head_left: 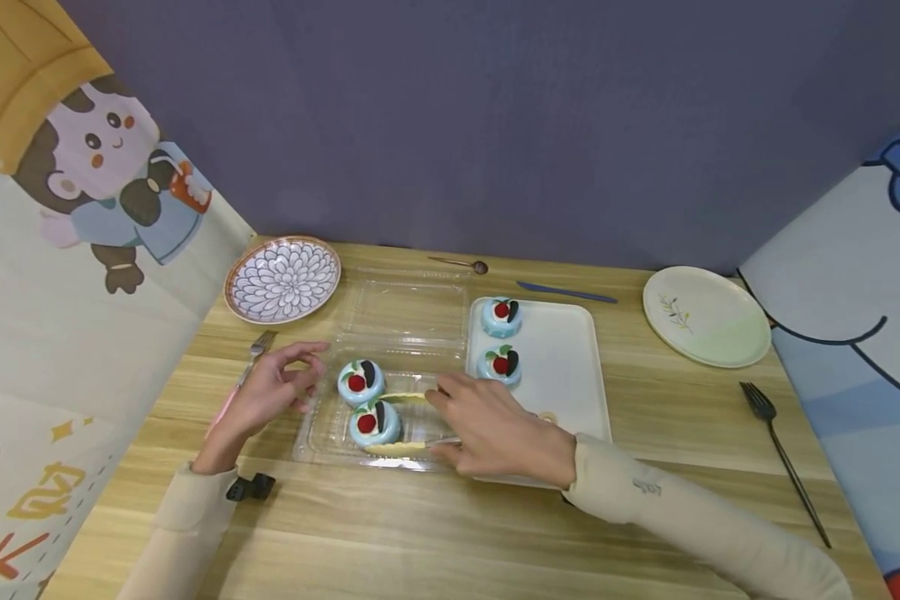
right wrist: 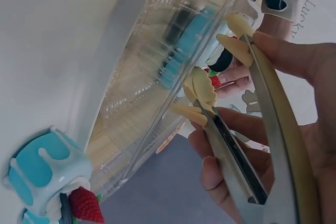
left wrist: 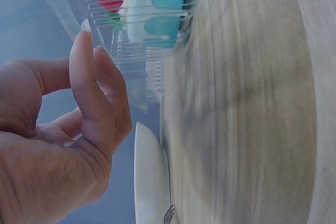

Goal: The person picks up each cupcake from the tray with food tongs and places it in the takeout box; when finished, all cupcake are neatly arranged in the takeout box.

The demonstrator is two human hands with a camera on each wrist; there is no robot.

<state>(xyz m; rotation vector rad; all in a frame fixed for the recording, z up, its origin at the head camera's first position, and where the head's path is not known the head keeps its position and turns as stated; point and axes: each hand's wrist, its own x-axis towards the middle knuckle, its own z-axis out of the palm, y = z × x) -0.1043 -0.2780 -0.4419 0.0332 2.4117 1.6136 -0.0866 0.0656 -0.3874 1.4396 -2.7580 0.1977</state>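
Note:
My right hand (head_left: 502, 429) grips a pair of metal tongs (right wrist: 273, 129) with cream-coloured tips. Those tips reach into a clear plastic box (head_left: 305, 442), one on either side of the nearer blue toy cake (head_left: 386, 427). A second blue cake (head_left: 361, 385) sits just behind it; both carry a red berry and a dark cookie. By the box's left wall is my left hand (head_left: 273, 385), fingers loosely bent and holding nothing. In the left wrist view, its fingertips are close to the clear wall, with a cake (left wrist: 157, 9) showing through.
Right of the box, a white tray (head_left: 562, 350) bears two more cakes (head_left: 501, 318). The box's lid (head_left: 408, 308) lies folded back. Around them are a patterned plate (head_left: 285, 279), a pale plate (head_left: 708, 317), a spoon (head_left: 480, 267), a blue knife (head_left: 570, 292), a pink-handled fork (head_left: 258, 346) and a black fork (head_left: 783, 454).

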